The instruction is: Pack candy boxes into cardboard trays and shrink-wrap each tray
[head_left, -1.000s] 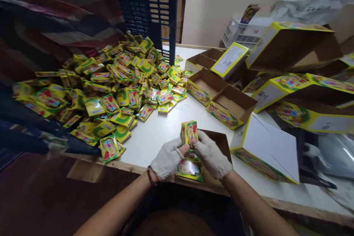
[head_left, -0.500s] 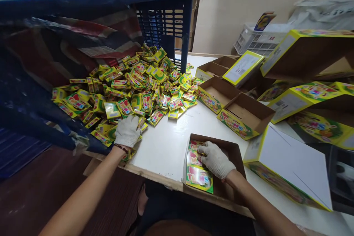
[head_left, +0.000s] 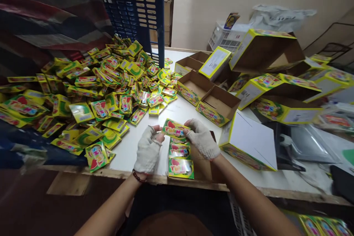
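A small yellow-green printed box (head_left: 173,128) with a red fruit picture is pinched in my gloved right hand (head_left: 203,138) above an open carton (head_left: 203,164). My gloved left hand (head_left: 148,149) is just left of that box, fingers apart; whether its fingertips touch the box's edge I cannot tell. Inside the carton, along its left side, small boxes (head_left: 181,167) lie flat in a row, while brown cardboard shows on the right. To the left, a big heap of the same small boxes (head_left: 110,81) spills over the white table (head_left: 124,151).
A blue plastic crate (head_left: 132,11) lies tipped behind the heap. Open display cartons (head_left: 215,105) stand at the back right, with more cartons (head_left: 249,143) stacked beside them. A white basket (head_left: 224,37) is near the wall. The table's wooden edge (head_left: 163,180) runs in front of me.
My left hand has come away from the heap, rightward to the carton. My right hand has risen from inside the carton and now holds a small box. The view has shifted right.
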The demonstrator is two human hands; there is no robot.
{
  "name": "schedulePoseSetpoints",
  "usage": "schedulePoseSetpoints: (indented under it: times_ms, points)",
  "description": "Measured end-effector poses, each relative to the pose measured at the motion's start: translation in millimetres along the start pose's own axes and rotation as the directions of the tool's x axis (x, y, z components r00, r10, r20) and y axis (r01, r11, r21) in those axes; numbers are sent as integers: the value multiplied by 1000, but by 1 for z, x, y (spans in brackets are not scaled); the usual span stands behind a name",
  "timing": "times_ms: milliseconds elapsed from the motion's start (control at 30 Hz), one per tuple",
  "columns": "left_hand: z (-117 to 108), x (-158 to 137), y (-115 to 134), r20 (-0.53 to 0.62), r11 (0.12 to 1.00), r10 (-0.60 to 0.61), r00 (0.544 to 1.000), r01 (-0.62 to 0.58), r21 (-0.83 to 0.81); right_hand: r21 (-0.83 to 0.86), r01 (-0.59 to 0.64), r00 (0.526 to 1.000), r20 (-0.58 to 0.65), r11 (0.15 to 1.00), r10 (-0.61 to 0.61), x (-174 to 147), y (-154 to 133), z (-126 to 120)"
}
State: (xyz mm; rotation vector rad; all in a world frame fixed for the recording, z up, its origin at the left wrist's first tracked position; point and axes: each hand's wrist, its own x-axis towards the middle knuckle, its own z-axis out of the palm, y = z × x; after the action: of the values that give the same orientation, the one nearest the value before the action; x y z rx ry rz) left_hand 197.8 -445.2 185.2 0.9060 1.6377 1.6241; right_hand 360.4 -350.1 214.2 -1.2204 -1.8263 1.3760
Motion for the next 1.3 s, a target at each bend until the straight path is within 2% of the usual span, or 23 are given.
schedulePoseSetpoints:
  times_ms: [33, 67, 100, 133, 200, 233, 300, 367, 467, 533, 567, 600, 667, 700, 767, 867, 933, 1000, 1033, 1100, 1167, 1200, 1300]
  points:
    - [3, -6, -3, 26, 984, 123, 992, -125, 126, -101, 35, 998, -39, 994, -39, 2, 8, -8]
    - [4, -12, -5, 106, 926, 264, 959, -282, 250, -198, 44, 997, -54, 979, -56, 3, 16, -15]
    - [5, -19, -6, 238, 826, 380, 894, -444, 348, -287, 30, 998, -49, 957, -46, 4, 23, -20]
    - [7, -26, -6, 394, 702, 443, 805, -585, 406, -361, 5, 999, -33, 933, -18, 5, 31, -22]
    - [11, -39, -6, 644, 483, 406, 649, -750, 452, -460, -32, 999, -1, 888, 36, 8, 42, -17]
    - [15, -45, -6, 706, 411, 346, 617, -777, 477, -502, -36, 999, 9, 864, 46, 9, 45, -12]
    - [21, -53, -7, 739, 348, 251, 625, -771, 534, -623, -23, 999, 17, 782, 43, 10, 49, 0]
    - [22, -56, -9, 746, 387, 247, 618, -769, 508, -776, 0, 999, 35, 631, 42, 9, 50, 10]
    - [2, -54, -16, 659, 450, 467, 589, -800, 397, -907, 70, 994, 99, 416, 50, 2, 45, 15]
    - [-26, -49, -19, 479, 403, 606, 635, -764, 503, -929, 124, 983, 164, 348, 87, -4, 37, 15]
    - [-44, -47, -20, 375, 370, 621, 688, -679, 634, -937, 149, 973, 196, 317, 121, -6, 33, 15]
    - [-63, -45, -20, 266, 334, 592, 761, -532, 778, -945, 168, 961, 220, 282, 165, -7, 28, 16]
    - [-100, -40, -18, 28, 225, 425, 905, -135, 965, -961, 187, 937, 237, 203, 258, -9, 17, 19]
    - [-116, -38, -16, -83, 150, 325, 942, 36, 988, -966, 193, 924, 239, 173, 298, -10, 12, 21]
    - [-139, -33, -16, -251, 24, 159, 955, 251, 968, -966, 212, 903, 251, 147, 349, -9, 4, 26]
    - [-152, -27, -24, -341, -34, 37, 939, 342, 939, -951, 257, 878, 303, 169, 370, -5, -3, 25]
    - [-148, -28, -33, -346, 25, 35, 938, 345, 938, -938, 295, 876, 341, 180, 340, -3, -5, 20]
    - [-138, -37, -43, -325, 159, 121, 938, 305, 939, -915, 315, 898, 373, 252, 234, -3, -8, 18]
    - [-130, -43, -48, -288, 241, 187, 939, 241, 940, -888, 315, 914, 378, 334, 143, -5, -9, 20]
    - [-112, -57, -55, -148, 379, 330, 932, 13, 925, -768, 288, 943, 330, 572, -33, -8, -14, 29]
    - [-95, -67, -57, 36, 439, 479, 877, -274, 856, -555, 249, 939, 339, 794, -58, -12, -21, 44]
    - [-90, -70, -56, 116, 442, 536, 836, -395, 805, -447, 200, 914, 406, 872, -2, -13, -25, 52]
    - [-92, -66, -46, 239, 423, 611, 755, -567, 707, -164, -58, 731, 664, 985, 153, -13, -37, 67]
